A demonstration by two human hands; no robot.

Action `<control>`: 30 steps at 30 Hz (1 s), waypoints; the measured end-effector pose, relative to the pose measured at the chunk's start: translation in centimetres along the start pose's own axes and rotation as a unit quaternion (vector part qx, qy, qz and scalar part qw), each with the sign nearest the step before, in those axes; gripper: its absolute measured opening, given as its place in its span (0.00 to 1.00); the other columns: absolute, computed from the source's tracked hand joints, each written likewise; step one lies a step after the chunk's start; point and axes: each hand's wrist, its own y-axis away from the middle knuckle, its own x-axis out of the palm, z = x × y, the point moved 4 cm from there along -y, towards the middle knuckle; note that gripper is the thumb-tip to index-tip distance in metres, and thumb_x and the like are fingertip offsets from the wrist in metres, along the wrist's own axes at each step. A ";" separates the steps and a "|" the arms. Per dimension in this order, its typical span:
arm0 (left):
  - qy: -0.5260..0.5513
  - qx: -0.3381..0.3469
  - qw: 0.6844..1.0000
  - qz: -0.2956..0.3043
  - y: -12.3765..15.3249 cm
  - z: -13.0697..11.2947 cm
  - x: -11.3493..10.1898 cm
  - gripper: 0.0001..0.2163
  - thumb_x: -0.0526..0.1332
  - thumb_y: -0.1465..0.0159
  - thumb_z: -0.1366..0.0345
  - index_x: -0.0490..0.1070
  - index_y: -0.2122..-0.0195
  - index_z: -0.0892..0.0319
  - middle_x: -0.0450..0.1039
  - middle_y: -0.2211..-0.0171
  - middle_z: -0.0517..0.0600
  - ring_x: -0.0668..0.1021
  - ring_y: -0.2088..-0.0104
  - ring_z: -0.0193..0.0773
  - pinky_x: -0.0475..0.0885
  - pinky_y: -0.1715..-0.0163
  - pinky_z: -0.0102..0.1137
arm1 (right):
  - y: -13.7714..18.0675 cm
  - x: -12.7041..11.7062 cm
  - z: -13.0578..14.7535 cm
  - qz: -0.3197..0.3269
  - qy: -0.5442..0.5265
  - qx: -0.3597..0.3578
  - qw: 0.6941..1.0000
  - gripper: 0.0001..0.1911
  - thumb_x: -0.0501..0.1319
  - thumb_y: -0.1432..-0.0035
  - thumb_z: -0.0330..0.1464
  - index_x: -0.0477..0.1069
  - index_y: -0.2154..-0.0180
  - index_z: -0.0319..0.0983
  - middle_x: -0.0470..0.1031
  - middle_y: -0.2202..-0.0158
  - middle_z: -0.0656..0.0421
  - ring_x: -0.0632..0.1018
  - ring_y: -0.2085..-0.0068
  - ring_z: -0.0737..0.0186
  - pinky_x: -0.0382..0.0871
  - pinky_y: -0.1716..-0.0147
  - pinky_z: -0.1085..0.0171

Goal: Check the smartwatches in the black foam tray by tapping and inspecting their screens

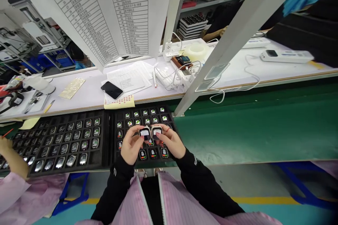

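Note:
My left hand [132,144] pinches a smartwatch body [145,133] without a strap, its screen lit and facing up. A second smartwatch body [157,132] is gripped in my right hand [171,142], with the thumb over its screen. The two watches are side by side, almost touching, above a black foam tray [124,156]. Rows of smartwatch bodies sit in the tray's compartments, several with green-and-white screens at the back and others showing red and green near the front. My hands hide the tray's middle.
Left of me lies another black tray [101,158] of watches, with a co-worker's hand [6,147] at its far end. Behind stand a white shelf with a phone [112,90], papers [129,79] and charging cables. A metal post [200,74] rises right of the tray; printed sheets [129,14] hang ahead.

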 end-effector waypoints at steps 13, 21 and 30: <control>-0.012 0.001 1.000 -0.026 0.5 -0.4 0.1 0.16 0.64 0.40 0.53 0.70 0.58 0.59 0.70 0.59 0.51 0.71 0.78 0.26 0.68 0.80 0.23 | 1.0 0.5 0.3 -0.010 0.001 -0.007 1.000 0.25 0.67 0.52 0.46 0.69 0.57 0.38 0.74 0.73 0.60 0.66 0.80 0.72 0.55 0.83 0.71; 0.000 0.009 1.000 -0.019 1.0 -0.7 0.4 0.15 0.66 0.42 0.57 0.70 0.58 0.58 0.69 0.58 0.52 0.76 0.72 0.32 0.74 0.75 0.26 | 1.3 0.2 -0.2 0.022 -0.016 -0.032 0.999 0.27 0.67 0.49 0.46 0.69 0.52 0.39 0.72 0.72 0.61 0.68 0.77 0.70 0.58 0.84 0.72; -0.024 0.001 0.999 -0.039 1.5 0.2 -0.5 0.15 0.66 0.41 0.57 0.69 0.57 0.58 0.68 0.59 0.51 0.76 0.69 0.32 0.77 0.71 0.26 | 1.9 0.2 -0.1 0.055 -0.040 -0.022 0.997 0.28 0.65 0.46 0.44 0.69 0.45 0.41 0.76 0.63 0.55 0.69 0.76 0.71 0.60 0.83 0.72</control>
